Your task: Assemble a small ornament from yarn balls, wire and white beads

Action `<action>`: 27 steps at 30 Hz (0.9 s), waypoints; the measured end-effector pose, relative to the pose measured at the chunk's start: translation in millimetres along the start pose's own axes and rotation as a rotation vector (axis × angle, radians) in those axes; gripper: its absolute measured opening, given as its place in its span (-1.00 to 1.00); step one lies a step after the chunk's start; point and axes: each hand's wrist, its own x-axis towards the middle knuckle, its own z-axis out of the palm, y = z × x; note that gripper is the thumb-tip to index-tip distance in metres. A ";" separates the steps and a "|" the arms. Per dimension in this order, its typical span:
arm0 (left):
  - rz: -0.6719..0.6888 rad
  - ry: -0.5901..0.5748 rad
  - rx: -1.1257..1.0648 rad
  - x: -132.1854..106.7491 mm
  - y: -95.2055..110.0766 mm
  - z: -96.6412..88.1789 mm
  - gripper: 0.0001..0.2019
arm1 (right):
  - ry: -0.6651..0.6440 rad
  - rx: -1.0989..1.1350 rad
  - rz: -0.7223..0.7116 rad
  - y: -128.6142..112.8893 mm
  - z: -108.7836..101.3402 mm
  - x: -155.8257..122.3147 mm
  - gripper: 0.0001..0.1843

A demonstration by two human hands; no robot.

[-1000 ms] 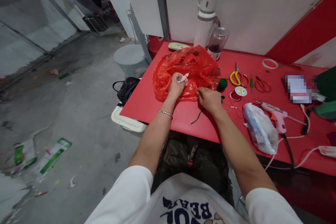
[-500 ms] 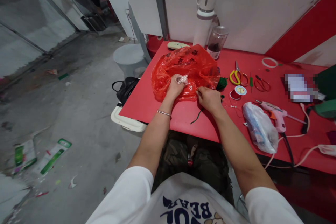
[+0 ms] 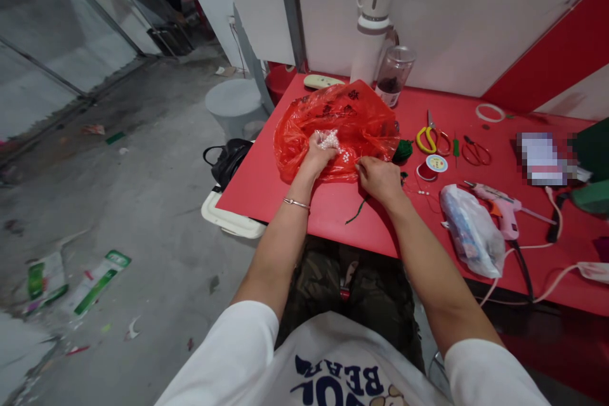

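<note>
keep the packet of white beads point(image 3: 328, 137) low over the red plastic bag point(image 3: 294, 130) on the table's point(image 3: 257, 184) left, so strays land inside. the left hand point(image 3: 320, 158) is closed round the packet; the right hand point(image 3: 382, 179) pinches fingertips together at the bag's near edge, on what i cannot tell.

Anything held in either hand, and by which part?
Left hand: a clear bag of white beads, gripped around its near side. Right hand: seems to pinch the red bag at its near edge; exact spot hidden.
</note>
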 end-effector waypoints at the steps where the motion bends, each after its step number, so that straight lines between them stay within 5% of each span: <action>1: 0.021 0.016 -0.002 0.9 -0.4 -0.1 -0.59 | -0.003 0.001 0.000 -0.1 -0.1 0.0 -0.59; 6: 0.121 0.016 0.050 0.9 -1.7 -1.0 -0.63 | -0.005 -0.003 -0.001 -0.8 -0.6 -0.2 -0.59; 11: -0.016 -0.038 0.015 -3.0 -1.1 -1.2 -0.54 | 0.012 -0.003 -0.002 -0.7 0.4 -0.2 -0.61; 20: -0.009 -0.056 -0.057 5.5 -10.3 1.0 -0.50 | -0.012 0.001 0.006 -1.0 -2.0 -1.0 -0.59; 27: 0.186 0.010 0.073 14.9 -15.1 -3.5 -0.60 | 0.004 0.009 -0.004 0.1 0.2 -0.5 -0.59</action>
